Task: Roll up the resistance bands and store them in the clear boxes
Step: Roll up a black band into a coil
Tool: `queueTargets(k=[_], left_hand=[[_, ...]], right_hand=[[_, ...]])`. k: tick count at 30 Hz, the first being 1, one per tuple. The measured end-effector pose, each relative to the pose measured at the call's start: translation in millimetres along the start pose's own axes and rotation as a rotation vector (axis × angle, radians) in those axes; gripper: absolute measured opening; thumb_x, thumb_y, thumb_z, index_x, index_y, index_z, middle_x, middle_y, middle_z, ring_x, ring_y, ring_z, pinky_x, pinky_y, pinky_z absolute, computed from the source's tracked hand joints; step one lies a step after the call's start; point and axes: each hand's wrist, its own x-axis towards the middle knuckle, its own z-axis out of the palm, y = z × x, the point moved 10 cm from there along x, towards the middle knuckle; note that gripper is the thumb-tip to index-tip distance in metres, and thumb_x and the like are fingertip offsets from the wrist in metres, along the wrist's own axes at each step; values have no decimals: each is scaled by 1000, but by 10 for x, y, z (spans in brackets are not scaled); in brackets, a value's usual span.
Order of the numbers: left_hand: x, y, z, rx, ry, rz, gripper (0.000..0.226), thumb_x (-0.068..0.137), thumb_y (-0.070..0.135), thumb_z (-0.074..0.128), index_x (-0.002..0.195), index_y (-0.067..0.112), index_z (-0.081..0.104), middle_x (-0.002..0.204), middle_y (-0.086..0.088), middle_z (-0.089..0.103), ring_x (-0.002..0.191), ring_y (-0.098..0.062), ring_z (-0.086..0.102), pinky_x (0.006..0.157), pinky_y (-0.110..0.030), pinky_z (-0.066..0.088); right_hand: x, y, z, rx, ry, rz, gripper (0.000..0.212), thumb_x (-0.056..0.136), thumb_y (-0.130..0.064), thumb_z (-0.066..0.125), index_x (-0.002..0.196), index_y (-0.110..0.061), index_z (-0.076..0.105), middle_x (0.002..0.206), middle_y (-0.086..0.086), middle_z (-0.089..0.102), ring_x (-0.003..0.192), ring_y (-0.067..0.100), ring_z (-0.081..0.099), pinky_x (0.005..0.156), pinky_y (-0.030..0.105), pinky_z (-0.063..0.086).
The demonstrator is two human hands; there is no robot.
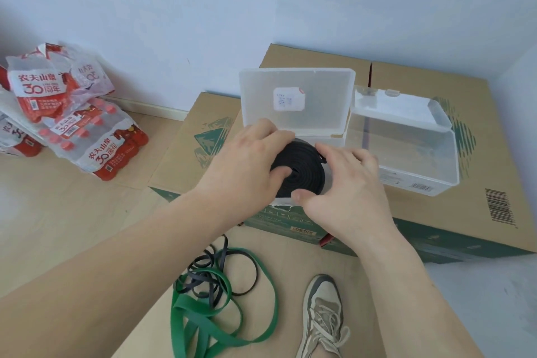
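At far left, 2 shrink-wrapped water bottle packs (96,139) with red caps slump on the pale floor. Next come brown cardboard boxes (180,160) printed in green, which serve as a work surface. On the floor in front of them lie a flat green band (186,305) and thin dark bands (220,259), tangled in loose loops.

The left hand (247,163) reaches forward with a bare forearm. Its thumb presses the middle of the rolled black band (305,166) and its fingers curl over the coil's far edge. The band is a tight, flat, matte spiral, lying in or just above the base of the front clear box (335,142). Whether it rests on the bottom cannot be told. The box's frosted lid (296,102) stands upright behind it and carries a white sticker.

The right hand (345,183) cups the coil's right side, with the thumb on the near rim and the fingers bent round it.

A grey laced shoe (322,314) rests on the floor below. Just beside the front box, to its right, a second clear box (421,186) sits open.
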Motion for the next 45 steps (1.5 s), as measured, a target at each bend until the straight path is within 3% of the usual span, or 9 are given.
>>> queueTargets(k=[6, 11, 16, 26, 34, 37, 39, 41, 45], left_hand=[[77, -131, 91, -116, -110, -12, 57, 91, 30, 71, 145, 24, 54, 139, 7, 59, 123, -19, 58, 105, -35, 46], [114, -130, 179, -99, -170, 9, 55, 88, 32, 70, 141, 33, 54, 133, 14, 56, 117, -17, 58, 97, -38, 50], [67, -130, 239, -76, -192, 35, 54, 88, 30, 64, 140, 35, 52, 131, 13, 56, 116, -20, 57, 94, -42, 51], [131, -109, 342, 62, -265, 58, 40, 92, 36, 59, 131, 28, 54, 116, 4, 45, 109, -22, 46, 94, -47, 49], [-42, -18, 282, 188, -178, 158, 37, 99, 30, 50, 133, 19, 56, 134, -3, 47, 116, -29, 43, 93, -48, 51], [-65, -30, 243, 134, -218, 172, 41, 100, 35, 48, 135, 17, 57, 133, 1, 55, 116, -29, 50, 98, -46, 48], [-85, -28, 224, 93, -257, 167, 48, 97, 43, 44, 134, 15, 59, 132, 1, 62, 118, -28, 54, 103, -42, 44], [-114, -33, 200, 76, -291, 160, 56, 96, 48, 42, 138, 15, 59, 138, 1, 62, 123, -28, 55, 107, -40, 42], [-127, -41, 185, 69, -346, 146, 58, 100, 49, 52, 148, 17, 49, 150, 3, 54, 136, -23, 47, 114, -34, 34]], right_hand=[[51, -10, 10, 26, 24, 51, 53, 94, -58, 51, 143, -39, 50, 142, -20, 57, 130, 19, 34, 110, 38, 38], [117, -16, 67, 41, 125, 53, 37, 104, -52, 37, 135, -47, 56, 131, -18, 63, 119, 26, 42, 106, 44, 40], [144, -16, 91, -27, 129, 142, 32, 107, -47, 35, 129, -48, 59, 129, -18, 61, 117, 25, 39, 96, 41, 37], [97, -29, 145, -163, 157, 200, 33, 108, -44, 34, 122, -42, 63, 122, -12, 60, 117, 29, 41, 97, 46, 32], [93, -1, 226, -120, 109, 166, 33, 108, -40, 37, 129, -36, 62, 129, -6, 51, 125, 28, 36, 102, 48, 35], [84, -2, 194, -35, 131, 100, 29, 105, -35, 46, 127, -30, 65, 127, -2, 45, 123, 29, 35, 100, 50, 43], [40, -35, 126, -1, 183, 14, 31, 101, -33, 54, 129, -26, 66, 127, -2, 53, 123, 30, 40, 100, 53, 46], [3, -51, 86, 23, 191, -37, 44, 98, -38, 59, 140, -26, 60, 132, -4, 61, 128, 30, 45, 105, 51, 44], [-19, -53, 137, -5, 87, -26, 57, 95, -56, 53, 146, -30, 57, 137, -9, 56, 138, 23, 36, 114, 46, 39]])
